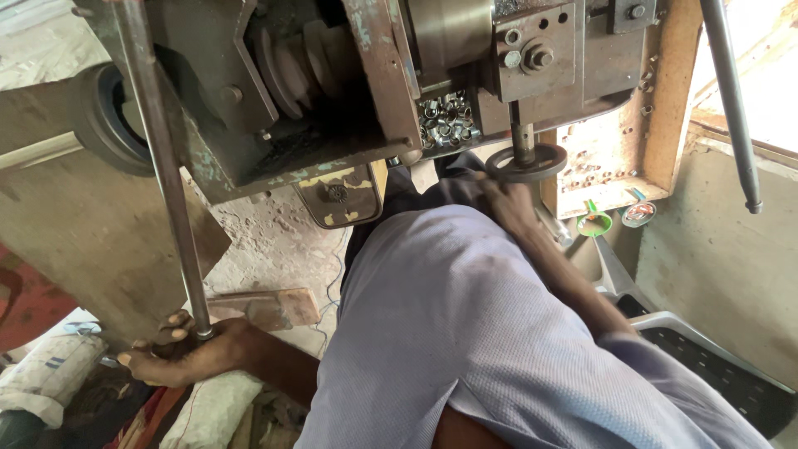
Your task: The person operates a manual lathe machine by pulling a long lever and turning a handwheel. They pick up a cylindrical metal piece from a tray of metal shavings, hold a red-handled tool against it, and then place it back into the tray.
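Two bare hands work a worn metal machine filling the upper frame. At lower left, the left hand has its fingers wrapped around the bottom end of a long steel lever rod slanting down from the top. Right of centre, the right hand reaches a small dark handwheel; whether its fingers grip it I cannot tell. Small metal rings lie heaped just above.

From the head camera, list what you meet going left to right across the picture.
Left hand gripping the long metal rod → pile of small metal rings in the machine → right hand at the small handwheel → green funnel → dark lever bar.
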